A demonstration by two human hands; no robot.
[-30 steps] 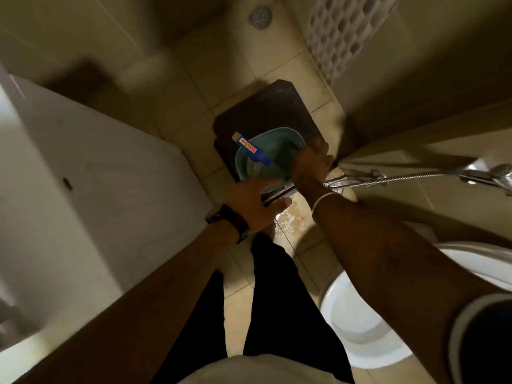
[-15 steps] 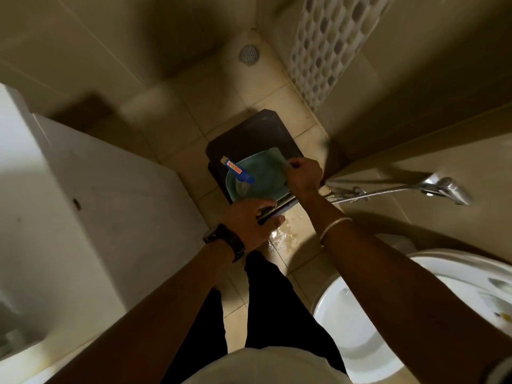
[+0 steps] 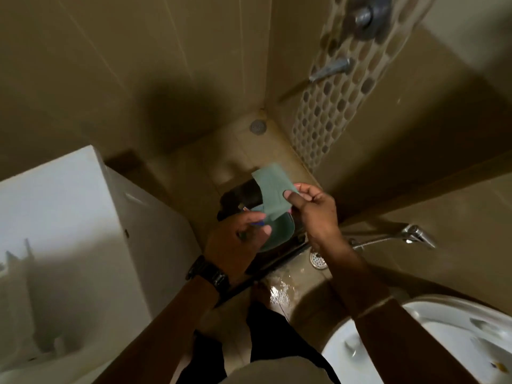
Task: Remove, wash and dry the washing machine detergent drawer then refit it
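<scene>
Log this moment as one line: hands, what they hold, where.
right hand: pinches green cloth | left hand: curled over basin, grip unclear | setting: bathroom floor

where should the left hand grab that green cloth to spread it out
Probably the cloth's lower left corner, from the left. The right hand already pinches its right edge, thumb on top, so the sheet hangs free over the basin. The left hand sits just below that free corner; what it holds is unclear.
</scene>
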